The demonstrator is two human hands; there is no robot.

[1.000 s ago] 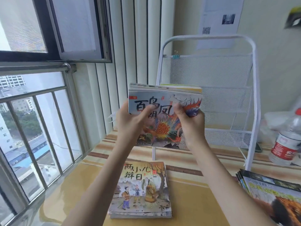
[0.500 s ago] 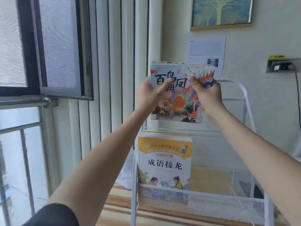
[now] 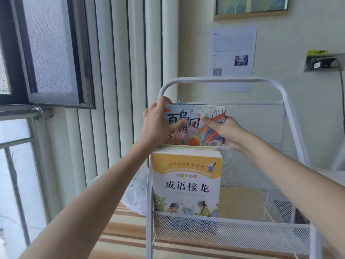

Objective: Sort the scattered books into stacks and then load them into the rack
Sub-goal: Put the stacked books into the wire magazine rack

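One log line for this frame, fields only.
step: loading upper rack tier | left hand, right hand: gripping phoenix book | lower tier: yellow book

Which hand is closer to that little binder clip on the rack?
Left. The left hand grips the colourful book's left edge, just below-left of the binder clip; the right hand holds the book's right side, farther away.
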